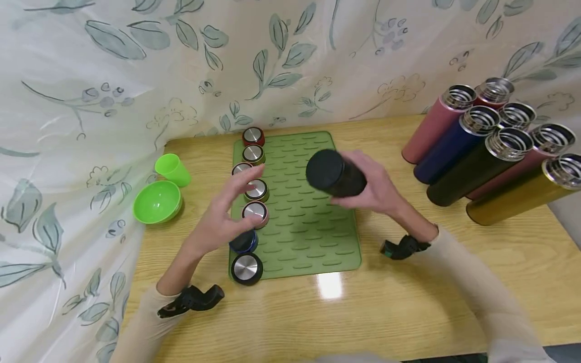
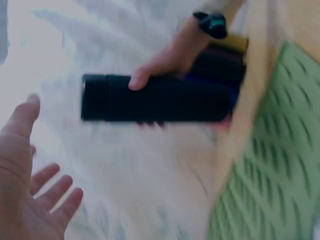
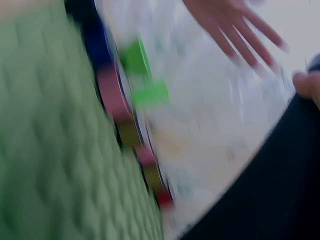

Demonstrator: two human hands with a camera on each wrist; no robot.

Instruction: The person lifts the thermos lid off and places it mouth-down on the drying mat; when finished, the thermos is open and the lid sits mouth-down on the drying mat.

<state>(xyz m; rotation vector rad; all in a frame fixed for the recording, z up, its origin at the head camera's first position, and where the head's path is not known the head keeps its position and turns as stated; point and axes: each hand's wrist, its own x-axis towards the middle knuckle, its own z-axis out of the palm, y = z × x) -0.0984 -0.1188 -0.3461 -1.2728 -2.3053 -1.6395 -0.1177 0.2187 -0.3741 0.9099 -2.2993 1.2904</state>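
My right hand (image 1: 369,184) grips a black thermos bottle (image 1: 338,174) round its body, above the green mat (image 1: 313,237). The bottle's dark round end faces the head camera, and a seam crosses it near its upper end in the left wrist view. My left hand (image 1: 224,217) is held over the column of bottle lids with thumb and fingers spread, holding nothing. Several lids run along the mat's left edge: a red one (image 1: 253,135) at the back, olive and pink ones between, then a blue lid (image 1: 243,241) and a black lid (image 1: 246,268) nearest me.
At the right stand several lidless thermos bottles, among them a navy one (image 1: 442,146) and a golden one (image 1: 517,194). Left of the mat are a green bowl (image 1: 157,202) and a green cup (image 1: 174,170). A leaf-patterned sheet (image 1: 281,55) hangs behind the table.
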